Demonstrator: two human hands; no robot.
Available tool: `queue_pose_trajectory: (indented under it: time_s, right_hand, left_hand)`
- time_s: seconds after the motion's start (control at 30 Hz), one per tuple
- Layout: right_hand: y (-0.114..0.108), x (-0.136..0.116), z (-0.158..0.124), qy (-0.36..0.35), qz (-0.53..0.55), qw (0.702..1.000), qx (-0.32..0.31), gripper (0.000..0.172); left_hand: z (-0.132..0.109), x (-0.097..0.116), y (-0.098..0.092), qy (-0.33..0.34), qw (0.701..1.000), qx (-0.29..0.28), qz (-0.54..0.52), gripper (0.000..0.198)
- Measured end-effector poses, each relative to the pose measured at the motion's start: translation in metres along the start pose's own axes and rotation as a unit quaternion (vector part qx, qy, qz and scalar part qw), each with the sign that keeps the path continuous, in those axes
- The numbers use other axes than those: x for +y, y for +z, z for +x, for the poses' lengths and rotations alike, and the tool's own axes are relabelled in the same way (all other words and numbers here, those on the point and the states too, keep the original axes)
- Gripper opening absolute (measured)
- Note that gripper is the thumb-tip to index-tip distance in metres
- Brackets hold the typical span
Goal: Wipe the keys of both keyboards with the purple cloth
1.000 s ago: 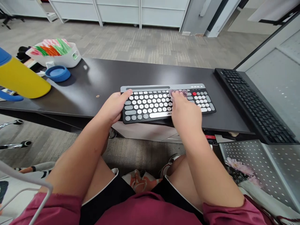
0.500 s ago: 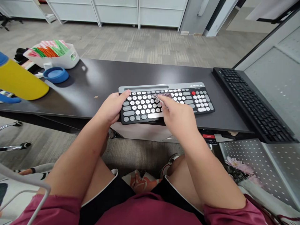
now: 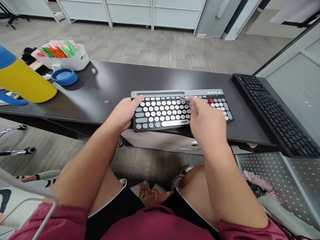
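Observation:
A black and grey Acer keyboard (image 3: 172, 124) with round white and grey keys lies at the desk's near edge, its front slightly overhanging. My left hand (image 3: 128, 111) grips its left end, thumb on the top corner and fingers underneath. Over the right-middle keys, my right hand (image 3: 208, 116) is closed, fingers pinched together and blurred by motion. From its fingertips pokes a small greyish, dark-patterned piece (image 3: 185, 99) that touches or hovers just above the upper keys; its kind is too smeared to tell. The hand hides part of the key rows beneath it.
A second, black keyboard (image 3: 275, 113) stands along the right side of the dark desk (image 3: 112, 80). At the left are a yellow bottle (image 3: 30, 81), a blue lid (image 3: 65, 77) and a white basket (image 3: 75, 61) of colourful packets. A perforated grey panel (image 3: 270, 166) is low on the right.
My right hand has swept rightward across the keys with the small patterned piece, uncovering the Acer lettering on the space bar. My left hand keeps its grip. The whole view has shifted slightly.

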State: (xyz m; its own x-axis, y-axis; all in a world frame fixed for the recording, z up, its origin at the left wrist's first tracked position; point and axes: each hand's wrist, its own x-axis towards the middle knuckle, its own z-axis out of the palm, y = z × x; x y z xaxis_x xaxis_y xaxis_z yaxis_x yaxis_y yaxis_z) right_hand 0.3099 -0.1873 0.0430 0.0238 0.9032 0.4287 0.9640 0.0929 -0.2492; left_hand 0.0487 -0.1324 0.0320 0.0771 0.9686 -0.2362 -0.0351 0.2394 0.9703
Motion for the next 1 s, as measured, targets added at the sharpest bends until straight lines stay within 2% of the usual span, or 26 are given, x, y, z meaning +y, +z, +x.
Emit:
queue_pose_trajectory:
  time_s: [0.07,0.13,0.33,0.83,1.0]
  right_hand:
    - [0.012,-0.015,-0.006,-0.068,0.011,0.997,-0.03,0.044]
    - [0.02,-0.026,-0.011,-0.122,0.027,0.992,-0.029,0.05]
    - [0.024,-0.042,-0.023,-0.186,0.053,0.981,-0.025,0.049]
    - [0.025,-0.048,-0.026,-0.191,0.071,0.979,-0.022,0.048]
    - [0.028,-0.046,-0.025,-0.193,0.077,0.978,-0.011,0.044]
  left_hand:
    - [0.0,0.0,-0.001,-0.005,1.0,0.003,0.003,0.034]
    - [0.001,0.0,-0.001,-0.006,1.0,0.0,-0.001,0.036]
    - [0.002,-0.003,-0.003,0.008,1.0,-0.016,-0.008,0.037]
    - [0.001,0.001,0.002,0.0,1.0,0.008,0.016,0.032]
    - [0.003,-0.001,0.0,0.005,1.0,-0.001,0.007,0.034]
